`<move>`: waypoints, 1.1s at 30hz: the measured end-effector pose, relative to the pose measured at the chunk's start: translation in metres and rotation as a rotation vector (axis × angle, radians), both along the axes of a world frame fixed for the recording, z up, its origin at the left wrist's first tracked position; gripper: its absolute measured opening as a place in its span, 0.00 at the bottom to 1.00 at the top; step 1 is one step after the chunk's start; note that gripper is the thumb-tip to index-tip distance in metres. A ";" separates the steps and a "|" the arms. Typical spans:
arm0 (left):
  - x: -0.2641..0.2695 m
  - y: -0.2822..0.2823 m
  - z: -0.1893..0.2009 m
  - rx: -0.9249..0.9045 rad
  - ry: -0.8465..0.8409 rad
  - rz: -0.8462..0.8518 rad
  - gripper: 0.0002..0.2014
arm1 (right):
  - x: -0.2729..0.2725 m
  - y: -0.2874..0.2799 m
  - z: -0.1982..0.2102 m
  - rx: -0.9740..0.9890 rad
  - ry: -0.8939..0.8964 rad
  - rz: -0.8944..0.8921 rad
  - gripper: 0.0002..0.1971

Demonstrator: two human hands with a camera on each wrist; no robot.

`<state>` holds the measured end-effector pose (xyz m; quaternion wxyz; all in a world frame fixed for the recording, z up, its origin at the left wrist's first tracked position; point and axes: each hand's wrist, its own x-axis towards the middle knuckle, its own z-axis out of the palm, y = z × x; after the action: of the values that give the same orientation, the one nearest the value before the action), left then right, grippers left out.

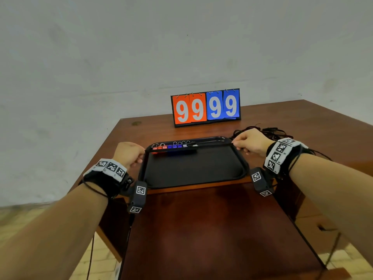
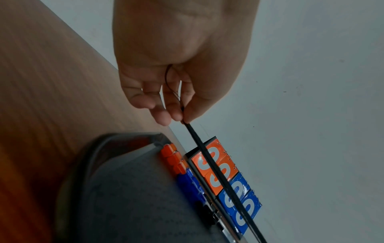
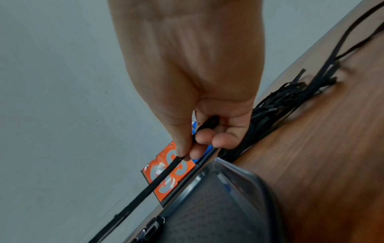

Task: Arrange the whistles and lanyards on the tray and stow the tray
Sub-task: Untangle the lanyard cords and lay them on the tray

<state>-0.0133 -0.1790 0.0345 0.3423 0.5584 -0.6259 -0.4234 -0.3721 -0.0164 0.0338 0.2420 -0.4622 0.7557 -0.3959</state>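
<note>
A black tray lies on the brown table with a row of red, blue and black whistles along its far edge. A black lanyard is stretched taut above the tray's far part, between both hands. My left hand pinches its left end at the tray's left rim. My right hand pinches the right end at the tray's far right corner. The whistles show in the left wrist view beside the tray.
A pile of black lanyards lies on the table behind my right hand, seen also as lanyards. A flip scoreboard reading 99 99 stands at the table's far edge. The table's near part is lower and dark.
</note>
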 end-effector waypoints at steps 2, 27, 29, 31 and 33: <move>0.004 -0.001 -0.005 -0.006 -0.013 0.015 0.05 | -0.002 0.002 -0.005 0.014 0.003 -0.034 0.05; 0.012 -0.010 -0.036 0.052 -0.204 -0.002 0.03 | -0.005 0.008 -0.028 0.059 -0.011 -0.176 0.06; 0.012 -0.010 -0.036 0.054 -0.212 0.002 0.04 | -0.005 0.008 -0.029 0.061 0.006 -0.181 0.06; 0.013 -0.010 -0.036 0.054 -0.229 0.000 0.04 | -0.005 0.007 -0.031 0.058 0.006 -0.194 0.06; 0.014 -0.009 -0.037 0.055 -0.247 -0.007 0.03 | -0.006 0.007 -0.033 0.048 -0.008 -0.205 0.07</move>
<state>0.0007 -0.1880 -0.0022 0.2456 0.6133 -0.6535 -0.3694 -0.3784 -0.0097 0.0013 0.2145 -0.3749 0.8072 -0.4023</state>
